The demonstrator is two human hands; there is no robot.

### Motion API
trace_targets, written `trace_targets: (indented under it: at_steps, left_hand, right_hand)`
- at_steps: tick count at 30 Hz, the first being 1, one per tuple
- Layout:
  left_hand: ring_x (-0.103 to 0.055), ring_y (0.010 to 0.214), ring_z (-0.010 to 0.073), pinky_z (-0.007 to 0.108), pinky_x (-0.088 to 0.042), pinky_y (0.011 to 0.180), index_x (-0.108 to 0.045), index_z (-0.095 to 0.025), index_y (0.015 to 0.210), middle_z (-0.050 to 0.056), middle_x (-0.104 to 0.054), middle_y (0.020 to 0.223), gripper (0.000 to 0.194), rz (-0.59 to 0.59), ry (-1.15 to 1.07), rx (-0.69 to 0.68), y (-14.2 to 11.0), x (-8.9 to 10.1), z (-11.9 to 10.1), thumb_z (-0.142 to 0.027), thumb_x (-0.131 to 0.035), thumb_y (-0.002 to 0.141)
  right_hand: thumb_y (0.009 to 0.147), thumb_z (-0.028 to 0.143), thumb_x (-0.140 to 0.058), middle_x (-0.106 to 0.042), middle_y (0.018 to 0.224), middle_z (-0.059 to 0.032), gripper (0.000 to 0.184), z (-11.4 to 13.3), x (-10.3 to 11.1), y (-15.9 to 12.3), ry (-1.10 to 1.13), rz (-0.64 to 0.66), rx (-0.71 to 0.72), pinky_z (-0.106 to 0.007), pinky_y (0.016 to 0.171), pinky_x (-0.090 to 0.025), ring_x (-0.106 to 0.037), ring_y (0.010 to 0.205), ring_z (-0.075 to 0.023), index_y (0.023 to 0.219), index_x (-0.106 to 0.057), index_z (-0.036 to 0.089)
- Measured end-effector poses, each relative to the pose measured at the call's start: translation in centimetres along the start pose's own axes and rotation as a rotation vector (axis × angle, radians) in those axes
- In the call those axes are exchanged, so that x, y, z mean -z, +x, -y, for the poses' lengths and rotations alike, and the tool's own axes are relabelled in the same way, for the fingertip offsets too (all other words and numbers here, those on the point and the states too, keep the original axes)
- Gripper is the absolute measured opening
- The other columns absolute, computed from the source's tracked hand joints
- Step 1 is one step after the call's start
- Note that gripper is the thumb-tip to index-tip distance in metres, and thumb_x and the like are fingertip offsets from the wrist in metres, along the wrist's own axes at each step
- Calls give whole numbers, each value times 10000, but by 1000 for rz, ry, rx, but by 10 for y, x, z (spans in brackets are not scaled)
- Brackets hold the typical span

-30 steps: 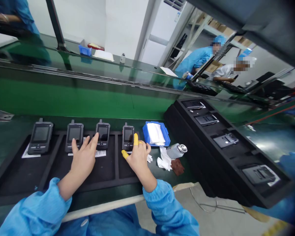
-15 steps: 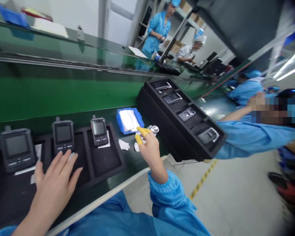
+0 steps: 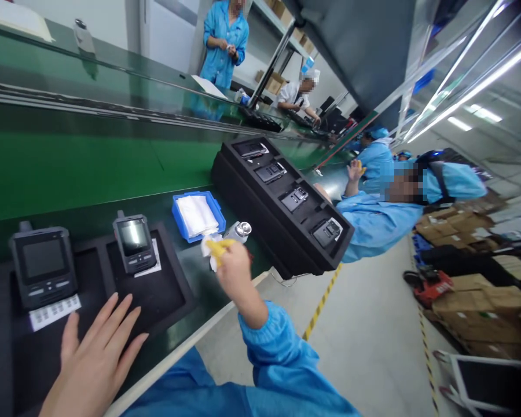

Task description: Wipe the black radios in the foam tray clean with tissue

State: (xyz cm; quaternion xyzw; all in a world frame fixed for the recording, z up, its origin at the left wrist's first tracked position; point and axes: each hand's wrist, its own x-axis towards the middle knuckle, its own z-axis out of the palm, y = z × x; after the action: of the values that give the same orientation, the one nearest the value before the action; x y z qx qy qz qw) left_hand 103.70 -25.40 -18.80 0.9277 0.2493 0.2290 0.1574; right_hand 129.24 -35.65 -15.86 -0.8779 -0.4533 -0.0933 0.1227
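My left hand (image 3: pixel 98 353) lies with fingers stretched over the near part of a black foam tray (image 3: pixel 145 324), holding nothing. Beyond its fingertips, two handheld devices with screens and stubby antennas rest in the tray: a larger-looking device (image 3: pixel 43 263) on the left and another device (image 3: pixel 134 242) on the right. A printed label strip (image 3: pixel 55 313) lies under the left one. Yellow finger covers are on my right hand (image 3: pixel 237 269), which pinches a crumpled white wipe (image 3: pixel 208 246). Just beyond are a blue bin (image 3: pixel 184 229) of white wipes and a metal-topped bottle (image 3: pixel 242 230).
To the right stands a tall black foam tray stack (image 3: pixel 260 217) with several devices in its slots. A co-worker in a blue smock (image 3: pixel 377 220) sits behind it. The green bench's pale front edge (image 3: pixel 156 370) runs before me. Other people work farther back.
My right hand has closed its fingers on the white wipe. The view has swung right, so the trays and bin appear farther left. My left hand stays spread over the tray.
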Motion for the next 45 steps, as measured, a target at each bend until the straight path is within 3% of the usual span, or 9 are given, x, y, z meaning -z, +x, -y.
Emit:
trace_targets:
  at_steps: [3, 8, 12, 16, 20, 29, 38, 42, 45]
  left_hand:
    - [-495, 1223, 329, 591, -129, 1110, -643, -162, 1088, 153, -577, 1278, 436, -120, 154, -175, 7, -6, -9, -392, -317, 913]
    - [-518, 1194, 331, 602, -68, 1113, -622, -77, 1144, 197, -547, 1297, 543, -118, 300, -227, 19, -15, -20, -454, -285, 945]
    - [-483, 1235, 325, 597, -34, 1120, -593, -83, 1197, 192, -516, 1332, 606, -99, 342, -156, 22, -20, -18, -518, -262, 935]
    - [-471, 1247, 321, 573, -36, 1132, -577, -45, 1206, 201, -490, 1353, 641, -79, 384, -156, 21, -22, -16, -535, -273, 927]
    - [-443, 1273, 320, 562, -126, 1129, -552, -37, 1235, 208, -464, 1375, 625, -39, 379, -148, 20, -22, -16, -529, -345, 911]
    - [-437, 1283, 301, 500, -248, 1113, -558, -41, 1234, 197, -506, 1342, 591, -24, 323, -90, 20, -25, -20, -496, -352, 918]
    - [-445, 1275, 319, 513, -278, 1098, -550, -44, 1246, 203, -465, 1376, 599, -12, 328, -118, 21, -24, -19, -503, -372, 905]
    - [-408, 1306, 314, 504, -250, 1117, -536, -62, 1268, 194, -440, 1398, 581, 12, 284, -85, 20, -26, -19, -487, -384, 904]
    - [-391, 1317, 316, 504, -241, 1120, -528, -70, 1280, 193, -432, 1404, 572, 29, 275, -71, 19, -27, -19, -477, -394, 900]
  right_hand:
    - [780, 84, -461, -559, 878, -93, 291, -42, 26, 9, -161, -261, -217, -300, 724, -352, -460, 836, -187, 899, -719, 148]
    - [721, 36, -472, -581, 871, -91, 289, -72, 38, 20, -250, -208, -124, -290, 668, -257, -427, 786, -174, 797, -720, 162]
    - [716, 45, -469, -559, 904, -88, 325, -39, 31, 29, -156, -320, 60, -316, 716, -256, -429, 835, -194, 856, -722, 193]
    - [763, 67, -520, -571, 1006, -53, 342, 38, 6, 57, 11, -202, 463, -351, 819, -243, -429, 906, -185, 968, -705, 268]
    - [881, 114, -498, -596, 1055, -24, 286, 100, -22, 87, 59, -79, 694, -381, 913, -181, -428, 982, -170, 992, -692, 292]
    - [929, 238, -516, -616, 1080, 6, 225, 80, -38, 48, 60, 14, 949, -387, 941, -156, -454, 989, -146, 1078, -654, 333]
    - [940, 188, -484, -623, 1042, 22, 251, 97, -45, 95, 28, -97, 709, -419, 968, -109, -437, 1013, -154, 1002, -673, 342]
    - [899, 123, -513, -635, 1004, 24, 301, 75, -51, 77, 53, -133, 619, -411, 953, -117, -447, 970, -150, 993, -687, 350]
    - [887, 143, -532, -635, 1011, 15, 272, 64, -51, 45, 61, -106, 698, -404, 956, -121, -450, 974, -152, 996, -692, 334]
